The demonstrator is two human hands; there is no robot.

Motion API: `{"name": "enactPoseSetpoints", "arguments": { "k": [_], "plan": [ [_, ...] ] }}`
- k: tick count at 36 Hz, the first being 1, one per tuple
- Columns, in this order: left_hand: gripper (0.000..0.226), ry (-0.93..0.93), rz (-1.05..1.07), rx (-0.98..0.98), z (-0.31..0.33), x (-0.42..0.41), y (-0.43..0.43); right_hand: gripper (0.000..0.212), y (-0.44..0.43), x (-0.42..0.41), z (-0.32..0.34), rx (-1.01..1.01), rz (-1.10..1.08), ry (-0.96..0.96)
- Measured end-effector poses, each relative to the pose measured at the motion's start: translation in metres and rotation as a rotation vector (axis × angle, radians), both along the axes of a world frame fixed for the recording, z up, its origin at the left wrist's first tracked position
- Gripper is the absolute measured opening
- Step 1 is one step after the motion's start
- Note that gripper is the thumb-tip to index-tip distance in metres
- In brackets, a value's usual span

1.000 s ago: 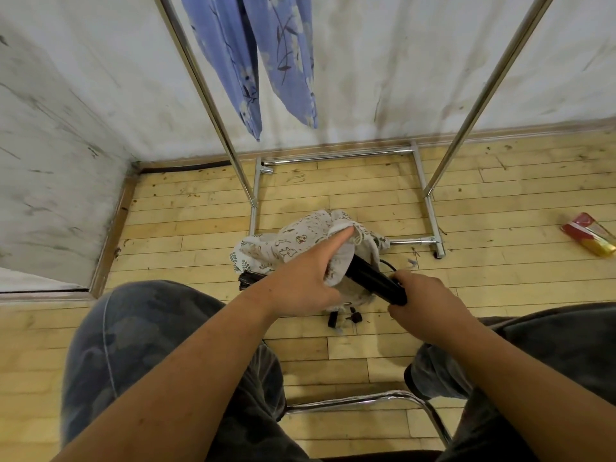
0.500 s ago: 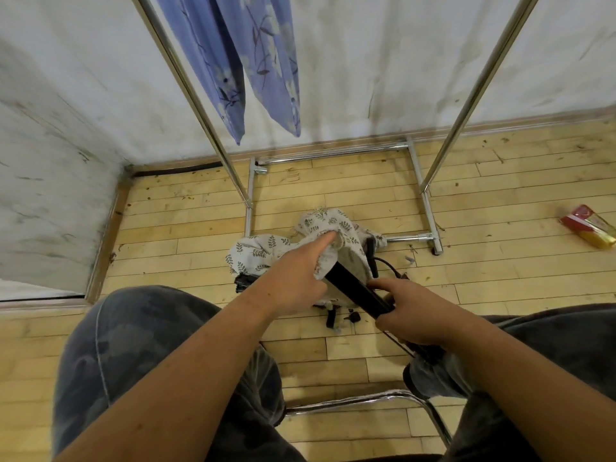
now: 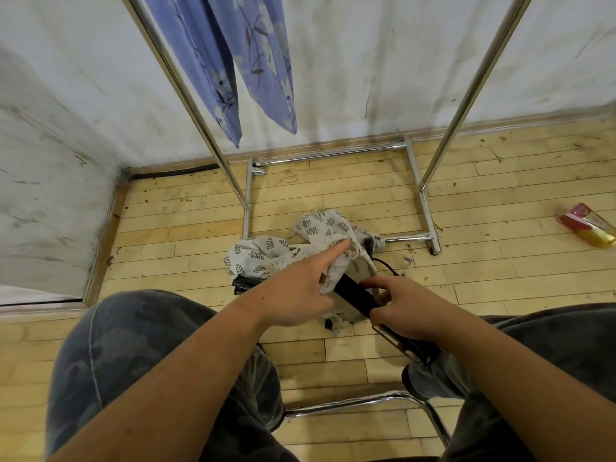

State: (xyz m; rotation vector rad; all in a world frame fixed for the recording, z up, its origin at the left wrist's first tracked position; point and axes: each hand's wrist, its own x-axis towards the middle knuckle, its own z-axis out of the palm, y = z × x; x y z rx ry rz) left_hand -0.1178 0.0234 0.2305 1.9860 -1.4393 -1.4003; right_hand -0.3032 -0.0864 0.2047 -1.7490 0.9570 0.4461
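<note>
The left hand (image 3: 300,295) pinches the leaf-print cloth bag (image 3: 320,228) just above the wooden floor (image 3: 186,228), forefinger stretched out, while the right hand (image 3: 405,311) grips the black tool (image 3: 353,293) half inside the bag's mouth.

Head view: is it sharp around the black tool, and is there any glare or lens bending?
Head view: the black tool held by the right hand and the leaf-print cloth gripped by the left hand are sharp, with soft light and faint shadows. Head view: the rack poles splay outward, likely wide-angle distortion. The chrome base rail shows small glints but no washout.
</note>
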Motion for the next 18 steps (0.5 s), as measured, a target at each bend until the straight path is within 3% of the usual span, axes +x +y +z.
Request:
{"name": "enactPoseSetpoints", "arguments": {
  "k": [8,12,18],
  "plan": [
    [0.083,-0.029,0.056,-0.077,0.004,-0.004,-0.003,0.059,0.001,-0.003,0.002,-0.151,0.100,-0.006],
    [0.054,-0.179,0.314,-0.101,-0.006,0.007,-0.007,0.067,0.002,-0.004,0.005,-0.194,0.116,-0.037],
    [0.038,-0.127,0.587,-0.115,-0.008,0.018,-0.008,0.065,0.000,-0.003,0.008,-0.255,0.104,-0.062]
  ]
}}
